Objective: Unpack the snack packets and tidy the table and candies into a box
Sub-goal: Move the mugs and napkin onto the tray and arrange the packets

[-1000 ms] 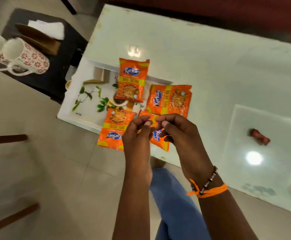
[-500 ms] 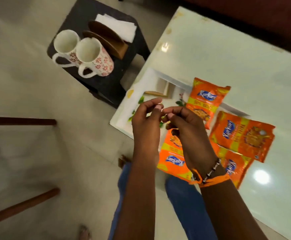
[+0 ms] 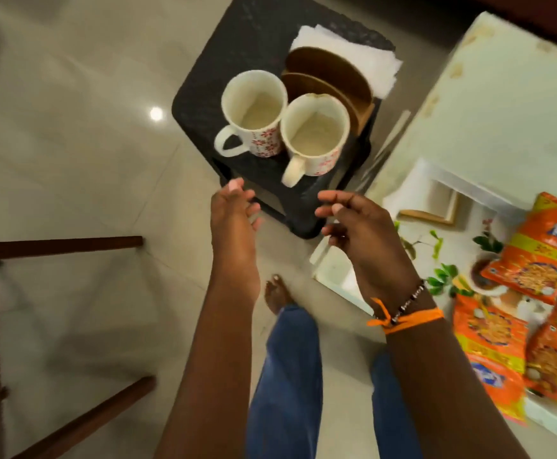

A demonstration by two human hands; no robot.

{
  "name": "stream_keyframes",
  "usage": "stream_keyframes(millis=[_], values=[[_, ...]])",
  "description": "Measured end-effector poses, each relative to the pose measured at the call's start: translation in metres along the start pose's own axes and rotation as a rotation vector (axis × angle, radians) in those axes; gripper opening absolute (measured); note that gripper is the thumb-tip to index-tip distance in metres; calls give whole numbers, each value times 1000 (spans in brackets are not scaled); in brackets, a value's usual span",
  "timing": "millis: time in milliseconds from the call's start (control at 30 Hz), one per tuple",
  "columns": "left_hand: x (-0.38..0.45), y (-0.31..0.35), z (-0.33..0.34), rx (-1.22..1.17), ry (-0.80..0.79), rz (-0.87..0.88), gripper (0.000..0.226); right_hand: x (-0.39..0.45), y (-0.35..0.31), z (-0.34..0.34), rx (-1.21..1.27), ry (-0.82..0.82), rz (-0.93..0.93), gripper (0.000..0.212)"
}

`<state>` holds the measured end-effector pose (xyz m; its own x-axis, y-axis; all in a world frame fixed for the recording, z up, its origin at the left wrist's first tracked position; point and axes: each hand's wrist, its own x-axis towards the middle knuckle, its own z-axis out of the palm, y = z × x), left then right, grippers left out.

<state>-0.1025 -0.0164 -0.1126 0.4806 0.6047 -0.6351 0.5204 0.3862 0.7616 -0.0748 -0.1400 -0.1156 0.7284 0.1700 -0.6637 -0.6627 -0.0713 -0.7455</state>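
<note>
1. Our left hand [image 3: 234, 223] is stretched forward over the floor [image 3: 72, 144], fingers loosely spread and empty, just short of the near edge of the black stool [image 3: 237, 44].
2. Our right hand [image 3: 360, 226] is held beside it, apart from it, fingers half curled and open with nothing between them; an orange thread [image 3: 406, 318] and a beaded band [image 3: 409, 298] sit on its wrist.
3. On the stool stand two white mugs with red flower prints – the left mug [image 3: 254, 114] and the right mug [image 3: 313, 134] touch side by side, handles toward us, and both look empty.
4. Behind the mugs stands a brown wooden holder [image 3: 330, 77], with white paper napkins [image 3: 353, 51] behind it.
5. The snack packets [image 3: 535, 263] – orange with yellow bands – lie on the table [image 3: 502, 94] at the right edge of the view, well away from both hands; one lies higher up, the others [image 3: 495, 352] overlap nearer to us. Blur keeps us from counting them surely.
6. The packets rest partly on a white tray [image 3: 436, 180] printed with green leaves, which lies at the table's near corner.
7. Below the hands we see legs in blue trousers [image 3: 287, 376] and a bare foot [image 3: 277, 293] on the floor; dark wooden bars [image 3: 58, 243] cross the left side.
</note>
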Motion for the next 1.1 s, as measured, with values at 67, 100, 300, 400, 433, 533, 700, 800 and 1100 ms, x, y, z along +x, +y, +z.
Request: stream_keyframes(millis=[67,100,300,400,433,533,700,800,1100], values=[[27,14,-11,89,-24,-8,39,16,-1,28,22,62,29,20],[39,21,-14,133,-50,-13,43,23,-1,39,20,91,34,17],[83,49,-4,388,-144,6,32,43,-8,62,138,182,102,21],[93,50,-3,497,-240,67,22,46,-10,62,204,167,99,24],[96,48,-4,525,-248,92,24,46,-9,63,199,171,92,25],[98,42,-8,548,-250,143,31,45,-6,65,175,217,81,27],[72,22,-17,478,-318,168,28,27,0,56,142,410,-34,32],[48,8,-24,419,-355,162,25,3,4,40,156,494,-107,34],[-42,-42,-22,558,-528,181,28,-88,46,-27,394,704,-113,37]])
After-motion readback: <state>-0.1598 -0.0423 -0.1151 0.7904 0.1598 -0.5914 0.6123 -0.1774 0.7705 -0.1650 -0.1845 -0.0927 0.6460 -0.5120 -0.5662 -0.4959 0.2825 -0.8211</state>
